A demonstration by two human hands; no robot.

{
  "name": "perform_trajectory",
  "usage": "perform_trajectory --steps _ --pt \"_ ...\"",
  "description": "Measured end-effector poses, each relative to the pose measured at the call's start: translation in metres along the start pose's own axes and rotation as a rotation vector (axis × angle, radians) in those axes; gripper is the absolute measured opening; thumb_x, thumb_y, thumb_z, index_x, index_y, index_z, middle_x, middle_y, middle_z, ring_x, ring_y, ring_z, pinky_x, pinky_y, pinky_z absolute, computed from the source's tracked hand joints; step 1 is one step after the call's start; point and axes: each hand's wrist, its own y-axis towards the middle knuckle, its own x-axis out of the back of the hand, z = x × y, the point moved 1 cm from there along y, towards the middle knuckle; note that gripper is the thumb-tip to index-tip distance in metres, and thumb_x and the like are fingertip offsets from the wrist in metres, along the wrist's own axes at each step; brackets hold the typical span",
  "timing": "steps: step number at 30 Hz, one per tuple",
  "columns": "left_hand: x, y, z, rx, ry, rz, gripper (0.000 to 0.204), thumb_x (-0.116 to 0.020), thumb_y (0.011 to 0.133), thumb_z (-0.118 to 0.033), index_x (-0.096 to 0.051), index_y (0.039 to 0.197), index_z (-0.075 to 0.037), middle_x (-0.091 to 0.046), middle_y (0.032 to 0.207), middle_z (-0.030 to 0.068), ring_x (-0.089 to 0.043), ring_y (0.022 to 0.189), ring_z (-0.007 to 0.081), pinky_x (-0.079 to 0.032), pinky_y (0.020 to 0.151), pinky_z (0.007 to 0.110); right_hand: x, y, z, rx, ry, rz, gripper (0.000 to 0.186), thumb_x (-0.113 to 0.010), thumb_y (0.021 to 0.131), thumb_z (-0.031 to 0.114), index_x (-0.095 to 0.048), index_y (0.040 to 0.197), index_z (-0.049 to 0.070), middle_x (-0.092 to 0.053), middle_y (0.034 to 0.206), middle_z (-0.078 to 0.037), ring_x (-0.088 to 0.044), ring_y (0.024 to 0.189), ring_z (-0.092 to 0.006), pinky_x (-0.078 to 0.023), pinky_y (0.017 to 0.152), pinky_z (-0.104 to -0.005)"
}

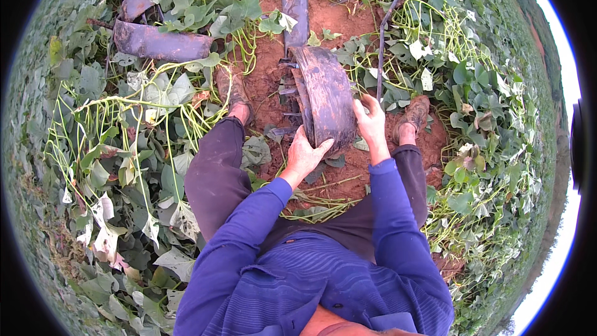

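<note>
A curved, soil-smeared guard (328,96) stands above red soil (342,17) between the shoes (234,92), the left hand (303,157) at its near left edge, thumb spread but grip indeterminable, the right hand (372,127) at its right edge, fingers parted.

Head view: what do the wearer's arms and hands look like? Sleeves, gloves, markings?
Long blue sleeves on both arms: left sleeve, right sleeve. Both look mostly plain and run down to near the wrist. The left hand and right hand are bare, no gloves. No cables or printed markings visible on either arm.
</note>
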Motion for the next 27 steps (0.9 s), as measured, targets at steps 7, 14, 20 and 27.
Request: perform_trajectory --steps 7,14,20,27 --pt "0.004 -0.002 0.017 0.076 0.066 -0.038 0.075 -0.079 0.086 -0.055 -0.06 0.122 0.007 -0.073 0.113 0.0287 -0.071 0.106 0.0441 -0.054 0.093 0.049 -0.024 -0.079 -0.034 -0.327 0.504 0.212 0.056 -0.06 0.108 0.033 -0.052 0.148 -0.006 -0.063 0.135 -0.007 -0.057 0.12 -0.0145 -0.044 0.108 -0.0288" --pt "0.017 0.001 -0.026 0.08 0.328 -0.005 0.092 -0.062 0.092 -0.071 -0.059 0.111 0.019 -0.071 0.095 0.0379 -0.072 0.096 0.0496 -0.056 0.087 0.052 -0.001 -0.064 0.01 -0.299 0.296 0.265 0.055 -0.057 0.109 0.041 -0.062 0.133 -0.008 -0.068 0.125 -0.009 -0.059 0.107 -0.0129 -0.049 0.096 -0.0301" --pt "0.044 -0.027 -0.061 0.081 0.218 0.09 0.086 -0.061 0.093 -0.068 -0.072 0.099 0.016 -0.072 0.092 0.0368 -0.073 0.096 0.0483 -0.055 0.087 0.051 0.033 -0.102 0.065 -0.134 0.211 0.326 0.065 -0.071 0.099 0.042 -0.059 0.132 -0.013 -0.071 0.124 -0.021 -0.069 0.111 -0.0242 -0.052 0.101 -0.0358" --pt "0.061 0.027 -0.063 0.264 -0.171 0.201 0.087 -0.063 0.091 -0.071 -0.073 0.109 0.014 -0.075 0.106 0.0283 -0.072 0.11 0.0351 -0.051 0.096 0.043 0.026 -0.057 0.118 -0.183 -0.159 0.389 0.083 -0.079 0.086 0.057 -0.065 0.124 -0.015 -0.074 0.115 -0.025 -0.073 0.106 -0.0309 -0.056 0.094 -0.0389"
